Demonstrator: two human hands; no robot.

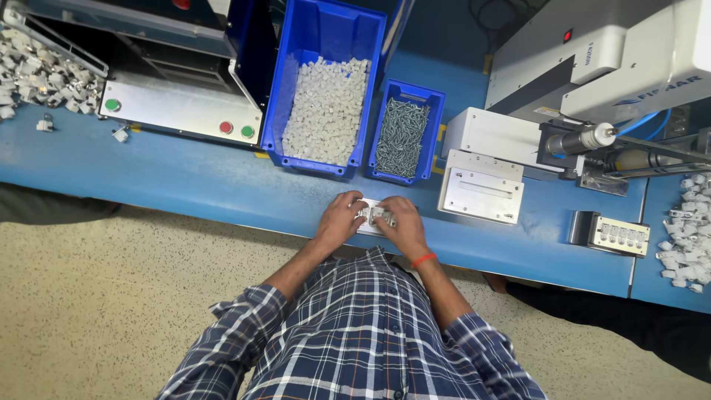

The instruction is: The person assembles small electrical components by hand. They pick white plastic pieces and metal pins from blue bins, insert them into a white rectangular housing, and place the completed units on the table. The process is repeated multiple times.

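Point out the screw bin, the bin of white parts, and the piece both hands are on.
Screw bin [406, 92]: head view, far blue rim.
White-parts bin [315, 35]: head view, bare blue inner wall.
White piece [374, 215]: head view, middle strip showing between left hand [339, 220] and right hand [398, 224].

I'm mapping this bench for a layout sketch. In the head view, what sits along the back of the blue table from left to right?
Grey machine with coloured buttons → large blue bin of white parts → small blue bin of screws → white flat fixture → pile of white parts.
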